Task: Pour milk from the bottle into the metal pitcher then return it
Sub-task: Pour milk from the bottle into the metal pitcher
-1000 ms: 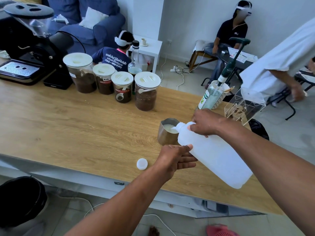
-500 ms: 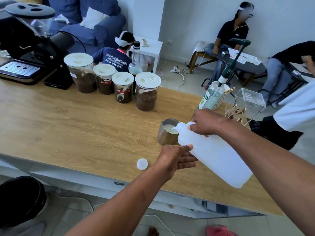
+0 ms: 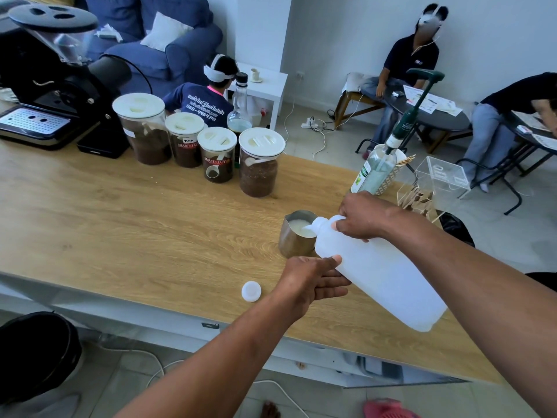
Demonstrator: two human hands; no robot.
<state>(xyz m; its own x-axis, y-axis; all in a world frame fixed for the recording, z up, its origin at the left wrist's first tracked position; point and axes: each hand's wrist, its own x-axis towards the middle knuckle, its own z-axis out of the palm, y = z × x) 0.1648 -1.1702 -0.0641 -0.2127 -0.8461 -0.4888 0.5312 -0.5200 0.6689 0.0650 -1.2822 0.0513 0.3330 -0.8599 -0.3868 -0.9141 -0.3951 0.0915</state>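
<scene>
- The milk bottle (image 3: pixel 379 273) is tipped, its long axis sloping down-left, and its mouth rests over the rim of the metal pitcher (image 3: pixel 297 235) near the bench's (image 3: pixel 120 224) right end.
- The right hand (image 3: pixel 364 218) grips the bottle's neck; the left hand (image 3: pixel 313 279), fingers loose, props its underside.
- The bottle cap (image 3: pixel 251 291) lies by the front edge.

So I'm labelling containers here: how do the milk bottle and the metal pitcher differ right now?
The milk bottle is white plastic; the metal pitcher is shiny steel. The bottle is much larger. It is tilted, held by the right hand and steadied by the left hand, while the pitcher stands upright on the wooden counter. Both are open-topped.
</scene>
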